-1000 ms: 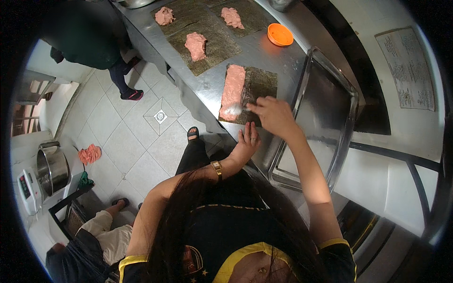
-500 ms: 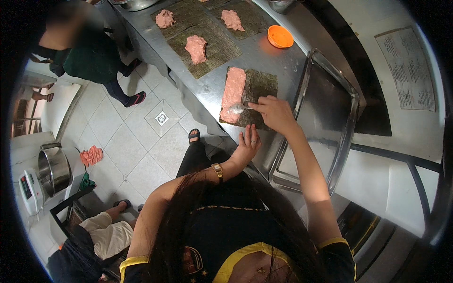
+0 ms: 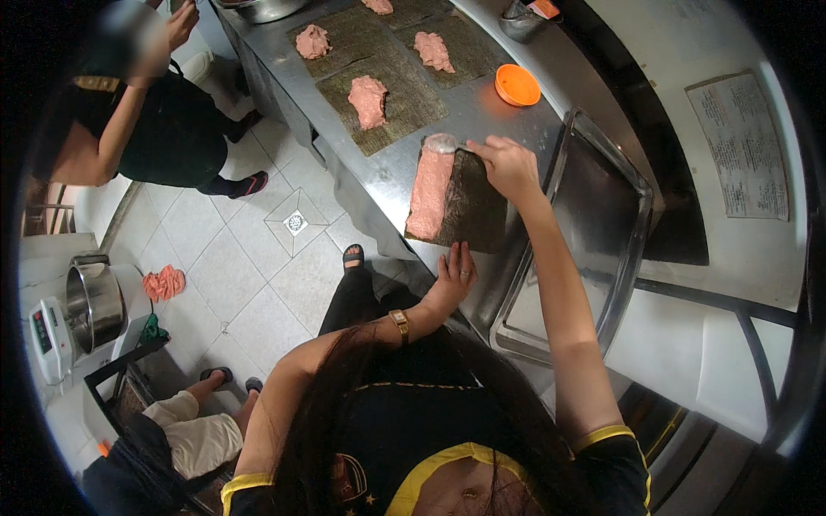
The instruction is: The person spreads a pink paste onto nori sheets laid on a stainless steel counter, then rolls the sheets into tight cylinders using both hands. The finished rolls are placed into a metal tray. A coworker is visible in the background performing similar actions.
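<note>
In front of me on the metal table lies a dark nori sheet (image 3: 479, 202). Pink meat paste (image 3: 428, 196) covers its left side in a long band. My right hand (image 3: 509, 167) is closed on the handle of a spoon (image 3: 441, 144), whose bowl rests on the far end of the paste. Fingers stretched out, my left hand (image 3: 453, 279) touches the sheet's near edge and holds nothing. Farther off, more nori sheets carry mounds of paste (image 3: 368, 101), (image 3: 434, 52) not spread out.
An orange bowl (image 3: 518, 85) stands beyond the sheet, and a metal tray (image 3: 594, 232) lies to the right. At the far edge are a metal container (image 3: 522, 22) and a metal bowl (image 3: 268, 9). Two people are on the left, near a scale (image 3: 48, 340) and a steel pot (image 3: 94, 305).
My right hand has moved the spoon from the near end of the paste band to its far end. My left hand stays by the near edge. The person at far left has raised an arm.
</note>
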A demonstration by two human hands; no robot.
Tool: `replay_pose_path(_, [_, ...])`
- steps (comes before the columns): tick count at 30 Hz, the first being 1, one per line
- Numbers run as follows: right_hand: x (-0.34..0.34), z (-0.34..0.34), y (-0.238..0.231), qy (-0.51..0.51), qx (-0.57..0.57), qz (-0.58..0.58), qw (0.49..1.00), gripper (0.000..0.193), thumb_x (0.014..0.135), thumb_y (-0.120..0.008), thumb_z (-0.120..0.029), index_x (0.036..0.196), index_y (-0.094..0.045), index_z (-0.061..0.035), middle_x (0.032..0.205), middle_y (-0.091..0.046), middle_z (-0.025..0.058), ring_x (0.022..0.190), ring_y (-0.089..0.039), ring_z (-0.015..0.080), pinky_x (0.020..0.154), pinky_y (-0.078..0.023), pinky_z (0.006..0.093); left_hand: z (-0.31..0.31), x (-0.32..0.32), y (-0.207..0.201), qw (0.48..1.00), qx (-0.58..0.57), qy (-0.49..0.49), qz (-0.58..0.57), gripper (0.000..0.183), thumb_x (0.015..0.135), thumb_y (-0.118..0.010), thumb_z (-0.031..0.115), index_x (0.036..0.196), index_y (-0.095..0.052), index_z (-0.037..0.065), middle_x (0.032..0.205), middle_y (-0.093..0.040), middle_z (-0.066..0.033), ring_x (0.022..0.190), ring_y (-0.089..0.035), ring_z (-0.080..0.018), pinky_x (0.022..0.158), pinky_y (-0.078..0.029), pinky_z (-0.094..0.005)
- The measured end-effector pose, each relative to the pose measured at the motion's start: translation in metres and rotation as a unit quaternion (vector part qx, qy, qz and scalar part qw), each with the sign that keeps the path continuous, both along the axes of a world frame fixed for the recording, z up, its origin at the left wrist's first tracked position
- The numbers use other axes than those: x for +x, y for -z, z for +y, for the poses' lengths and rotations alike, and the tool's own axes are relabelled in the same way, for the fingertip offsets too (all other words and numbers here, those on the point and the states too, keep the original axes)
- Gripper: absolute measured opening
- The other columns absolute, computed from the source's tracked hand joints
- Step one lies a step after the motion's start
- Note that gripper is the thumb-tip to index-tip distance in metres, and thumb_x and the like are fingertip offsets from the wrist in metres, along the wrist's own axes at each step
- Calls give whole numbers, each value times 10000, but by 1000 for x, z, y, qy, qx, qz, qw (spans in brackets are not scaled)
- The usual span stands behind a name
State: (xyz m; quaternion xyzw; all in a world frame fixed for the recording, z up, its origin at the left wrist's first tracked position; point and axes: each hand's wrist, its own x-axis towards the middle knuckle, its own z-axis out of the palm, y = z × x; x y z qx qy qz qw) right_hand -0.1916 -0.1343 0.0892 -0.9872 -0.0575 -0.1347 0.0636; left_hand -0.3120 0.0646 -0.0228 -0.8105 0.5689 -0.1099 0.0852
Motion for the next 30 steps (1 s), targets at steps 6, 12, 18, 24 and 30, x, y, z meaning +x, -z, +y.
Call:
replay_pose_path(6, [-16, 4, -1, -54, 6, 45, 997, 285, 786, -611, -84, 1033, -709, -185, 767, -570, 41, 773, -604, 254, 647, -500, 384, -5, -14, 11, 999, 14, -40, 19, 482, 898, -487, 248, 1344, -432, 75, 1450, -302, -293, 1321, -324, -464, 969, -415, -529])
replay_pose_path(12, [10, -6, 7, 27, -25, 7, 999, 294, 814, -542, -107, 1031, -709, -215, 778, -589, 45, 775, -609, 254, 638, -514, 396, 1, 5, -15, 999, 24, 39, 22, 458, 900, -510, 235, 1268, -452, -32, 1372, -367, -371, 1238, -451, -467, 886, -523, -454])
replay_pose_path(18, [-31, 7, -10, -33, 1, 94, 995, 284, 835, -552, -129, 1068, -696, -206, 805, -598, 47, 821, -621, 247, 641, -518, 396, 2, 9, -17, 987, 52, -1, 152, 591, 888, -521, 266, 1360, -360, -53, 1456, -240, -354, 1346, -299, -467, 1053, -364, -493])
replay_pose_path(24, [-41, -3, 1, 37, -11, 101, 994, 287, 831, -582, -140, 1088, -687, -214, 829, -598, 28, 838, -617, 241, 657, -521, 384, -2, 22, -37, 976, 70, -9, 208, 703, 903, -499, 284, 1456, -222, -50, 1526, -111, -294, 1413, -141, -435, 1132, -216, -481])
replay_pose_path(30, [-71, 8, -14, -14, 21, 122, 992, 276, 814, -594, -147, 1060, -698, -216, 804, -582, 17, 829, -611, 231, 665, -524, 379, 3, 18, -26, 986, 87, 11, 141, 633, 910, -474, 207, 1439, -258, -64, 1520, -123, -301, 1400, -181, -442, 1111, -271, -484])
